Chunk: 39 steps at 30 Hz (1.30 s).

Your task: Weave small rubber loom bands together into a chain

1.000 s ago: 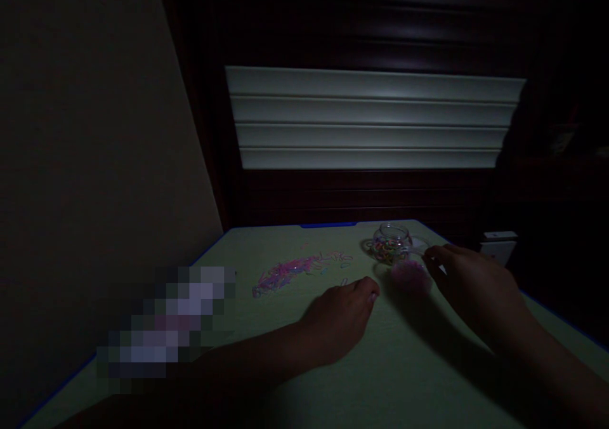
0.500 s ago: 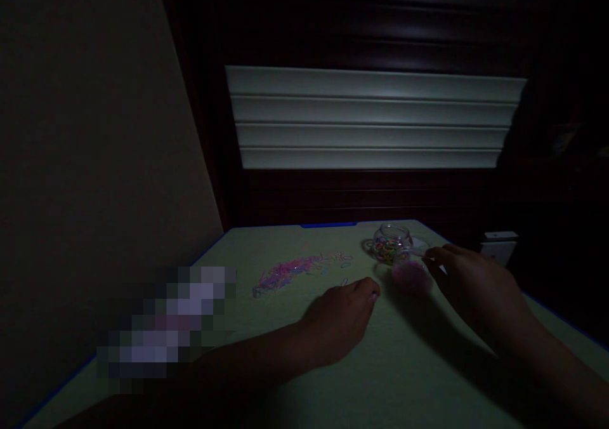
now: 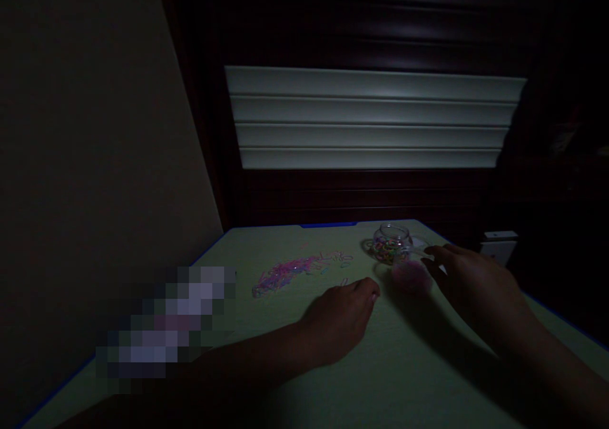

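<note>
My left hand (image 3: pixel 340 321) is closed, its fingers curled down near the middle of the table; whatever they may hold is hidden. Close behind it lies a small pale loop (image 3: pixel 344 282). On the right, the fingertips of my right hand (image 3: pixel 476 286) pinch the clear upper edge of a see-through container with pink contents (image 3: pixel 412 277); dim light hides its exact kind. Just behind stands a round clear jar (image 3: pixel 392 245), upright and without a lid, holding many-coloured small elastic bands. A loose heap of pink and purple elastic bands (image 3: pixel 288 271) spreads to the left.
The pale green table (image 3: pixel 399 359) has a blue rim. A blurred-out patch (image 3: pixel 171 321) covers something at its left side. Behind the table are dark wooden panels with white slats (image 3: pixel 375 118). A white box-like object (image 3: pixel 498 251) is beyond the right edge.
My right fingertips have shifted very slightly at the clear container's edge. My left hand, the jar and the heap of bands stay in place.
</note>
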Available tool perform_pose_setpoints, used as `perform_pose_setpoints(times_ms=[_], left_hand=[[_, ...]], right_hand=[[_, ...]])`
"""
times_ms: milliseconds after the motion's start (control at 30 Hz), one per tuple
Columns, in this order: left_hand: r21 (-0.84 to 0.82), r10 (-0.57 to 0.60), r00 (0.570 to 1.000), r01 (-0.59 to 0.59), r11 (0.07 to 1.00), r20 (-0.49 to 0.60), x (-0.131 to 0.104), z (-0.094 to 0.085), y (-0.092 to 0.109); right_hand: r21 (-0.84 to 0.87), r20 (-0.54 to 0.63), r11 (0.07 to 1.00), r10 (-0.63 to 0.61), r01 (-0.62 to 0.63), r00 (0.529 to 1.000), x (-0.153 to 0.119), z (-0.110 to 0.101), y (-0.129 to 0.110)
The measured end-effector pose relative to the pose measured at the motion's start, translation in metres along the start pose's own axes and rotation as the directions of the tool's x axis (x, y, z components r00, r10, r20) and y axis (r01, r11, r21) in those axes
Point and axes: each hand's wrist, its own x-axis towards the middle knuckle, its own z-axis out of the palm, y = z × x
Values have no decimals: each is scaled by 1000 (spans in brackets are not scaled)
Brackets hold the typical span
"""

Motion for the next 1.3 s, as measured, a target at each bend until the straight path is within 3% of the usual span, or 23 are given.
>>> perform_pose_setpoints(times_ms=[300, 500, 767, 933, 1067, 1300], left_hand=[[-29, -8, 1000, 8, 1000, -7, 0, 1, 0], [-25, -17, 1000, 17, 1000, 0, 0, 0, 2], [-35, 13, 1000, -14, 999, -16, 0, 2, -1], [17, -3, 1000, 3, 1000, 10, 1, 1, 0], [13, 11, 1000, -11, 1000, 18, 1, -1, 2], [29, 53, 998, -54, 998, 13, 1, -2, 1]], right_hand=[[11, -20, 1000, -17, 17, 1000, -1, -2, -1], [34, -55, 989, -144, 146, 988, 1, -3, -3], [141, -131, 920, -349, 366, 928, 0, 2, -9], [211, -49, 835, -510, 508, 859, 1, 7, -13], [280, 27, 808, -547, 519, 837, 2, 6, -16], [345, -4, 793, -533, 502, 846, 0, 7, -15]])
